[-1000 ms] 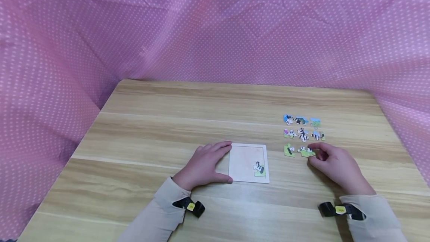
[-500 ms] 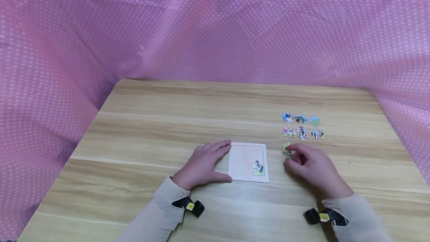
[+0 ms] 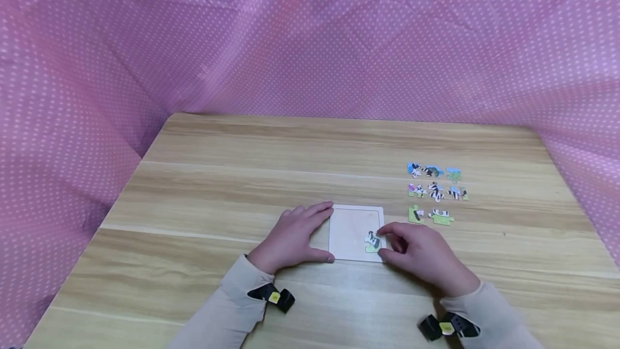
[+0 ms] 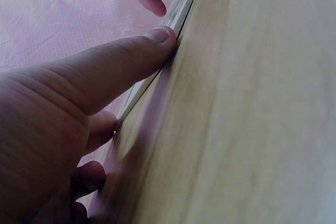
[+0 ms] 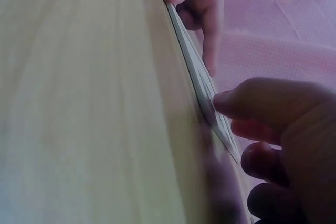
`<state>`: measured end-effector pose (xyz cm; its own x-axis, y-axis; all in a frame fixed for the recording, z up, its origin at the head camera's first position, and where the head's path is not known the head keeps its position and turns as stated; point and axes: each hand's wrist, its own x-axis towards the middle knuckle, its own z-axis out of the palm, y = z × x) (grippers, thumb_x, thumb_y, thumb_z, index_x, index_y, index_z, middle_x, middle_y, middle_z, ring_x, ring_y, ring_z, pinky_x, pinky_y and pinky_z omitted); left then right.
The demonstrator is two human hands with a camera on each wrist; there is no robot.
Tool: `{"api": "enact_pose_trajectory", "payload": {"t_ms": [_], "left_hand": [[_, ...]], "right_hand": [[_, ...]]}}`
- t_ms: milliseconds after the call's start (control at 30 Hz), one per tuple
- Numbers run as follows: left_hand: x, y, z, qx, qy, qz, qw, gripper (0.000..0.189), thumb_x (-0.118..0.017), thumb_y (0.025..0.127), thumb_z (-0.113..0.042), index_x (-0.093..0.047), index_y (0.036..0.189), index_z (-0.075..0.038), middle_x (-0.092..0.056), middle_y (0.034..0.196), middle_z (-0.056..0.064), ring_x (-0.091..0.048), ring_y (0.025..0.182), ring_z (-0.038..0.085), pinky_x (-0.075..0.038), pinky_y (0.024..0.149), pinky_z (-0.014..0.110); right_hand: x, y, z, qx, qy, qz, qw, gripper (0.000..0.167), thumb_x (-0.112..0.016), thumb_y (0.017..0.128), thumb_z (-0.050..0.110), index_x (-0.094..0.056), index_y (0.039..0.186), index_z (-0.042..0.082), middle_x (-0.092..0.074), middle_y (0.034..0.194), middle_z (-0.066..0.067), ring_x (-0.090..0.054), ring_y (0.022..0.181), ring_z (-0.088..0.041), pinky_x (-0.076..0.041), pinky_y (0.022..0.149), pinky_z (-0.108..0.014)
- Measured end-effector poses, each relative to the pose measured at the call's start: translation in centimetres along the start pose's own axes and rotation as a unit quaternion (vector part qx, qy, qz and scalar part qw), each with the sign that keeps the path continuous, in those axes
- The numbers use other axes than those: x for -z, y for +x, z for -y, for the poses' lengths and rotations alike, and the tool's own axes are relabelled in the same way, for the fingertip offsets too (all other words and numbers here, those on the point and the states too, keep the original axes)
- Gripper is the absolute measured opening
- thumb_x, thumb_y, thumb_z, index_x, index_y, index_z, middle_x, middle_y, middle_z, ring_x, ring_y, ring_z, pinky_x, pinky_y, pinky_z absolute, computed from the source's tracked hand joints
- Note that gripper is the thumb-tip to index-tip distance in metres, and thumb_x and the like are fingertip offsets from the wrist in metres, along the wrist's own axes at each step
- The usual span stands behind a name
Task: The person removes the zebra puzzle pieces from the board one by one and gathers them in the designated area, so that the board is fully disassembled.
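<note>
A pale square puzzle board (image 3: 346, 233) with a raised rim lies flat on the table. My left hand (image 3: 294, 238) holds its left side, index fingertip at the far corner and thumb at the near corner. In the board's near right corner sits one puzzle piece (image 3: 372, 242), black, white and green. My right hand (image 3: 423, 255) is at the board's right rim, index finger and thumb spread apart beside that piece; whether they touch it is too small to tell. In the right wrist view the right thumb (image 5: 247, 98) reaches the board's near edge.
Right of the board, loose puzzle pieces (image 3: 436, 192) lie in three rows. The nearest row has two, a green one (image 3: 415, 214) and a black-and-white one (image 3: 441, 217). Pink dotted cloth (image 3: 310, 42) hangs behind the wooden table (image 3: 218, 176).
From the nearest row of loose pieces, my right hand has moved left to the board's right rim, leaving the pieces there on the table. My left hand has stayed on the board.
</note>
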<state>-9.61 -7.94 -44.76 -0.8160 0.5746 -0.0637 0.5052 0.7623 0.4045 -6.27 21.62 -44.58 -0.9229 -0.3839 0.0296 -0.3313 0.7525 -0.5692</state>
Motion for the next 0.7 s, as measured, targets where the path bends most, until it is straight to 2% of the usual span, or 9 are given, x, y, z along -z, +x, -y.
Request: {"api": "enact_pose_trajectory", "payload": {"t_ms": [467, 700], "left_hand": [[0.4, -0.2, 0.0, 0.002, -0.007, 0.0, 1.0, 0.1, -0.079, 0.074, -0.064, -0.043, 0.154, -0.016, -0.033, 0.162, -0.009, -0.045, 0.13, 0.022, -0.036, 0.099, 0.041], [0.3, 0.0, -0.1, 0.0, -0.008, 0.003, 1.0, 0.101, -0.08, 0.074, -0.063, -0.042, 0.154, -0.016, -0.033, 0.161, -0.009, -0.045, 0.131, 0.021, -0.036, 0.101, 0.042]], "right_hand": [[-0.3, 0.7, 1.4, 0.0, -0.059, 0.011, 0.9982, 0.026, -0.079, 0.082, 0.03, -0.076, 0.106, 0.019, -0.045, 0.064, 0.016, -0.043, 0.062, -0.003, -0.036, 0.058, -0.023], [-0.2, 0.4, 1.0, -0.001, -0.034, 0.001, 0.9994, 0.026, -0.079, 0.083, 0.029, -0.075, 0.107, 0.02, -0.046, 0.065, 0.017, -0.044, 0.062, -0.003, -0.038, 0.059, -0.023]]}}
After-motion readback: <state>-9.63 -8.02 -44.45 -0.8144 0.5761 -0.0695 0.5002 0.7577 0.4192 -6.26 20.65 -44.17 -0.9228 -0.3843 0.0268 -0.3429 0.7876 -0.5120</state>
